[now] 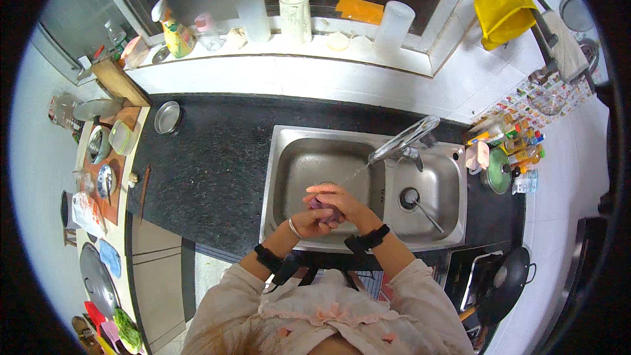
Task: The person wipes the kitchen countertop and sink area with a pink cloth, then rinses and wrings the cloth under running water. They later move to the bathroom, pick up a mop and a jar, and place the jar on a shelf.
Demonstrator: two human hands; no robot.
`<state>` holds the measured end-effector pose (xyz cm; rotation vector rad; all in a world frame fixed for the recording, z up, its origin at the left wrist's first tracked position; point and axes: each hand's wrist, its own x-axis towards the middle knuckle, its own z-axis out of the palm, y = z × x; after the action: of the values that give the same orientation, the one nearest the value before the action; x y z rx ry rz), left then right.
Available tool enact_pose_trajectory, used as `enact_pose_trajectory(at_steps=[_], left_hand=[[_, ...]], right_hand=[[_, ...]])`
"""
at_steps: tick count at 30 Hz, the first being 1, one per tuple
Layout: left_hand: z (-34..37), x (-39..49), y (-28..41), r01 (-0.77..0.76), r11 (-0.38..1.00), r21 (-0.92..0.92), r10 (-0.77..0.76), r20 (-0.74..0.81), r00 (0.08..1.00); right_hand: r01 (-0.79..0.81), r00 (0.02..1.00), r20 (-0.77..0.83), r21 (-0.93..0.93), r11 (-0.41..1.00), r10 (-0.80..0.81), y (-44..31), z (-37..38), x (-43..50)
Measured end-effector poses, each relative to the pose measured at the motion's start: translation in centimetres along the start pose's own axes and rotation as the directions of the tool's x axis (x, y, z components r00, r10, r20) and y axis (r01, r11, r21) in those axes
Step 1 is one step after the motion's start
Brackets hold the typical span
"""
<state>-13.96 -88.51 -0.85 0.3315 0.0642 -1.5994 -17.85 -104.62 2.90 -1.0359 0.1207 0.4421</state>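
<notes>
Both my hands meet over the front of the large left basin of a stainless steel double sink (305, 162). My left hand (311, 223), with a bracelet at its wrist, holds a purple item (327, 210) from below. My right hand (340, 201) lies over the same item, its fingers spread across the top. What the purple item is, I cannot tell; the fingers hide much of it. Behind my hands, water runs in a thin stream from the chrome faucet (404, 143). Black bands are round both wrists.
The small right basin holds a drain strainer (410, 198) and a long metal utensil (430, 218). A round metal dish (168, 117) stands on the black counter. Bottles and a green-lidded pot (497, 172) stand right, a black wok (508, 286) at the lower right. A spray bottle (175, 32) is on the windowsill.
</notes>
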Motion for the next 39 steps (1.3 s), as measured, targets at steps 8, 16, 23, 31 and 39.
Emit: enact_pose_trajectory(at_steps=[8,16,23,31,39], left_hand=[[-1.8,1.7,-0.7,0.076,0.988,0.136,-0.051,-0.182,0.982],[-10.7,5.7,-4.5,-0.239,0.872,0.427,0.443,-0.48,0.757],[-15.1,6.6,-5.6,0.557,-0.415,0.72,0.739,-0.091,0.668],[-12.5,1.3,-1.8,0.009,0.114,0.993,0.618,-0.078,0.782],[-3.9,-3.6,2.5,-0.227,0.616,0.754,0.666,-0.346,0.661]], right_hand=[[-0.041,0.985,-0.168,-0.376,0.926,-0.025,1.4,-0.1,2.0],[0.067,0.773,-0.419,-0.694,0.717,-0.477,7.9,-1.0,4.8],[-0.096,0.425,-0.772,-0.557,0.825,-0.472,11.4,-1.9,5.4],[0.262,0.689,-0.454,-0.571,0.778,-0.565,10.1,-3.8,5.2],[0.06,0.933,-0.312,-0.357,0.932,-0.179,8.6,-0.8,-0.6]])
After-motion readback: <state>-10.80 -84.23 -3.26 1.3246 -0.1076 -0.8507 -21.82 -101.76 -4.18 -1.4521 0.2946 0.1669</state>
